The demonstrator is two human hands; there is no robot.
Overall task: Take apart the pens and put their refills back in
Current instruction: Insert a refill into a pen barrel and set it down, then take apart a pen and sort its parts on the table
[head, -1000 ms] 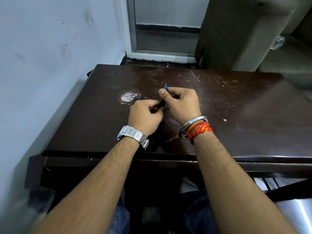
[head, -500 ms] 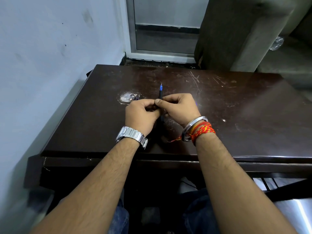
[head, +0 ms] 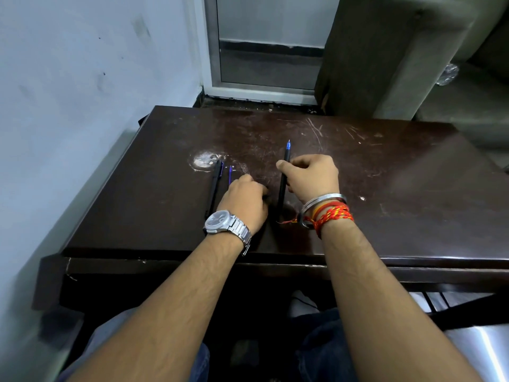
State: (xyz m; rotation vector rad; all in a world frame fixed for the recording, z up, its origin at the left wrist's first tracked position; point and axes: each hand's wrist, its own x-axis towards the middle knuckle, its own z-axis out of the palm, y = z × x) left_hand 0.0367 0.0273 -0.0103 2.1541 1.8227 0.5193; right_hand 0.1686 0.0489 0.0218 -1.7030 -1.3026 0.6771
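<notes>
My right hand grips a long black pen with a blue tip pointing away from me; the pen runs from the far tip down toward the table's near side. My left hand rests knuckles-up on the dark table, just left of that pen, fingers curled; whether it holds anything is hidden. Left of my left hand lie a black pen barrel and a thin blue refill, side by side, the refill partly under my fingers.
A white scuffed patch marks the table near the barrel's far end. A wall runs along the left. A grey sofa stands behind the table at the right, a door frame behind the middle.
My hands have come apart. The right one keeps the pen, more of which now shows, and the left one has dropped to the table beside the barrel and refill.
</notes>
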